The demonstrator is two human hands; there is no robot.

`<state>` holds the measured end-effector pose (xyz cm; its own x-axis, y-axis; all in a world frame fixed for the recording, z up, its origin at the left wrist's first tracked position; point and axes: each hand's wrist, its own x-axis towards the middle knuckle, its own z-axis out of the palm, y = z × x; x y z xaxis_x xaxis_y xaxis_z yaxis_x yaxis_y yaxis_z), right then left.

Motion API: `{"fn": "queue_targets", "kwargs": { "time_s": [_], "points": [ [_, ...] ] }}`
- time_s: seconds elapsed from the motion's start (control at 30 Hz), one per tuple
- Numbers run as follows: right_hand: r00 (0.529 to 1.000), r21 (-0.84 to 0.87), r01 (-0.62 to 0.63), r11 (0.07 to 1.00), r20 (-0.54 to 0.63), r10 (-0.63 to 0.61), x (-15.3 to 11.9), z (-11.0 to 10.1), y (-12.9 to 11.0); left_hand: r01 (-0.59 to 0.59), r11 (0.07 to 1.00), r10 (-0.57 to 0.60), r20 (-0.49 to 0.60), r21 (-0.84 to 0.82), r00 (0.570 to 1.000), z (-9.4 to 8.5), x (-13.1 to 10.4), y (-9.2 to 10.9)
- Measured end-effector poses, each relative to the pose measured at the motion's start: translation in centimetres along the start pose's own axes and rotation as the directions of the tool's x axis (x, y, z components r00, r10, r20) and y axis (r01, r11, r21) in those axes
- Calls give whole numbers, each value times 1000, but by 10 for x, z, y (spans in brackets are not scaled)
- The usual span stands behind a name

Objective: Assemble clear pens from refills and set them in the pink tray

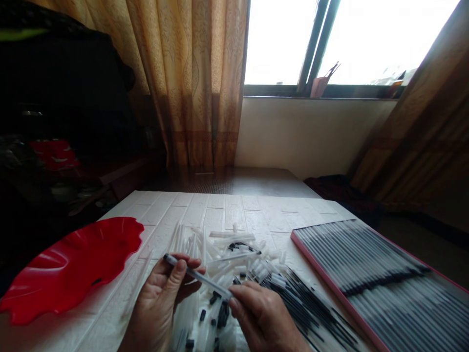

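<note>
One pen-like tube (209, 282) slants above the tabletop (172, 210); the left hand (161, 291) pinches its dark-tipped end, the right hand (266, 315) its other end; below lie clear tubes (179, 238) and small black pieces (202, 315), probably caps, though blurred; dark rods (298, 303) lie beside a pink-edged tray (318, 265).

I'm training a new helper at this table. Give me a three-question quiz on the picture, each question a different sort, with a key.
1. Which hand grips the pen nearer its black end?
2. True or false: the red dish lies left of the pink-edged tray.
3. The loose dark rods lie nearest: A the red dish; B the tray; C the window.

Key: 1. the left hand; 2. true; 3. B.
</note>
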<state>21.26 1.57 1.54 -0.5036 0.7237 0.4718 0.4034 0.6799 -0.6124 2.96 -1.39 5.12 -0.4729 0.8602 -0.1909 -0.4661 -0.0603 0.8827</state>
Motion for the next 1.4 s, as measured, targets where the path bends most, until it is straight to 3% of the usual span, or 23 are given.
{"fn": "queue_targets", "kwargs": {
  "time_s": [0.27, 0.43, 0.7, 0.83, 1.07, 1.23, 1.4],
  "points": [
    [995, -54, 29, 998, -94, -34, -3, 12, 3, 22, 1000, -22, -32, -12, 999, 3, 0, -1],
    [999, -69, 42, 997, 31, -40, -4, 8, 3, 5, 1000, -5, -22, 16, 1000, 4, 1, 0],
    [992, -49, 19, 999, -126, -25, -8, 24, 3, -21, 999, 21, -7, 30, 1000, 2, 1, -5],
    [998, -51, 32, 998, -50, -34, -4, 16, 0, 4, 1000, -4, -9, 15, 1000, 4, 6, -4],
    [1000, 31, 0, 1000, 3, 0, 4, 0, -7, 83, 993, -93, 127, 86, 987, 1, 5, -6],
    [999, 56, -31, 998, 29, 29, 4, -6, -5, 27, 980, -90, 315, 198, 945, 0, 2, -16],
    [997, 25, -68, 997, 34, 67, 5, -5, -6, -14, 969, -80, 369, 247, 926, -3, 5, -21]
  ]
}}
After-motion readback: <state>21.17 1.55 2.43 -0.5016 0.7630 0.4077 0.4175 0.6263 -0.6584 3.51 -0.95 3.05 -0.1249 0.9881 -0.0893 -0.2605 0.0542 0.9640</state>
